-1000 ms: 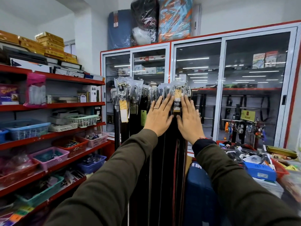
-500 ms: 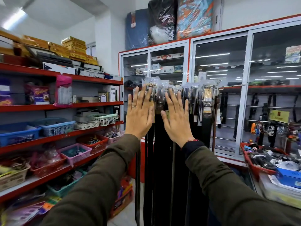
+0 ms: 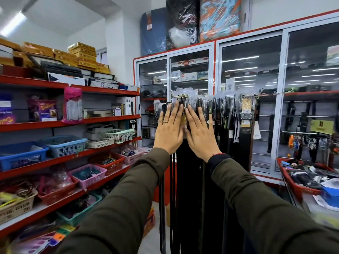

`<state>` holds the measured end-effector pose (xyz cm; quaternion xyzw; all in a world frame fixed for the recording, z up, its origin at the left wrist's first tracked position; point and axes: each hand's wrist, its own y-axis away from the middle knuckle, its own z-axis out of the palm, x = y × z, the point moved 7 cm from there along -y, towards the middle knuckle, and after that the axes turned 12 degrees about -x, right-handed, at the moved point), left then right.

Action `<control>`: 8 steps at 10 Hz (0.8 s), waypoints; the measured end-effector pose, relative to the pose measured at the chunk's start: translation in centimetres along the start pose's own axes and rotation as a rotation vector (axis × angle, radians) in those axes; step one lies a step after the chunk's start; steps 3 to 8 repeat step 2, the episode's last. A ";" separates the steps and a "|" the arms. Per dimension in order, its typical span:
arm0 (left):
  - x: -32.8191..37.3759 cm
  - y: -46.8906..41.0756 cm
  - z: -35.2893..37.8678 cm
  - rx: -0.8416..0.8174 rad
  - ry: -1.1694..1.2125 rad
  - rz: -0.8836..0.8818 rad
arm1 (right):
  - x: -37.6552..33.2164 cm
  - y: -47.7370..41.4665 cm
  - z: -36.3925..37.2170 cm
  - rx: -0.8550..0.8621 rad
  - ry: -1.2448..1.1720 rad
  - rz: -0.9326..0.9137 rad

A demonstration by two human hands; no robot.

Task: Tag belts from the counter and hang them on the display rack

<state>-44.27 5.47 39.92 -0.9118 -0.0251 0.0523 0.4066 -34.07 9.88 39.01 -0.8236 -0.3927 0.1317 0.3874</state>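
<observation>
A row of dark belts hangs from a display rack rail, their buckles wrapped in clear plastic and some carrying paper tags. My left hand, a ring on one finger, lies flat against the belts at the row's left end. My right hand lies flat beside it, fingers spread. Neither hand holds anything. The belts behind my palms are hidden.
Red shelves with plastic baskets and boxes line the left side. A glass-door cabinet stands behind the rack. A red tray of small goods sits on the counter at the right. Floor shows below the belts.
Both flat hands have slid leftward along the hanging belts, from the middle of the row to its left end, and the camera has turned left with them.
</observation>
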 end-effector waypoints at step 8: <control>1.4 1.4 -1.1 0.106 0.000 -0.043 | 0.6 2.4 -1.5 0.038 -0.182 -0.050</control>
